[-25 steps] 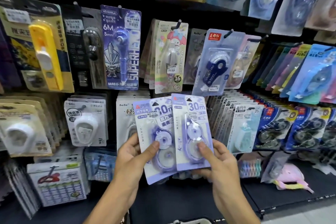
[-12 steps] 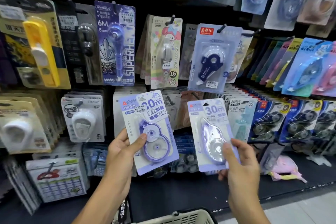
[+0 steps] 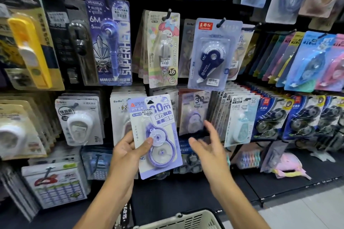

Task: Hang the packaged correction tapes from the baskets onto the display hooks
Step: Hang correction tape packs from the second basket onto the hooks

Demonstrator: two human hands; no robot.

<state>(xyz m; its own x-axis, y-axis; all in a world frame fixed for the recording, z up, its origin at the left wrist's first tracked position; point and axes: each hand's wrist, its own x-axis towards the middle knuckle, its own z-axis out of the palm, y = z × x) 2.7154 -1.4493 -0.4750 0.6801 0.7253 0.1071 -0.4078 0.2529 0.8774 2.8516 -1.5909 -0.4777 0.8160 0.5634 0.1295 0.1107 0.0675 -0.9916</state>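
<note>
Lilac-carded correction tape (image 3: pixel 155 135) sits pinched in the left hand (image 3: pixel 128 156), not yet hung; a matching pack (image 3: pixel 193 113) hangs on its hook; right hand (image 3: pixel 208 147) spread, empty; basket (image 3: pixel 184 219) contents unseen.

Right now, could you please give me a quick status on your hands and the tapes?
Left hand grips purple correction tape pack. Right hand open, empty. Matching pack on hook. Nothing blocking.

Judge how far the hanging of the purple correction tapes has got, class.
Done: one purple pack appears to hang on the display, though blurred. In hand: the left hand holds a second purple pack; the right hand is open, holding nothing. Left: hanging that pack; the basket's contents cannot be seen.
</note>
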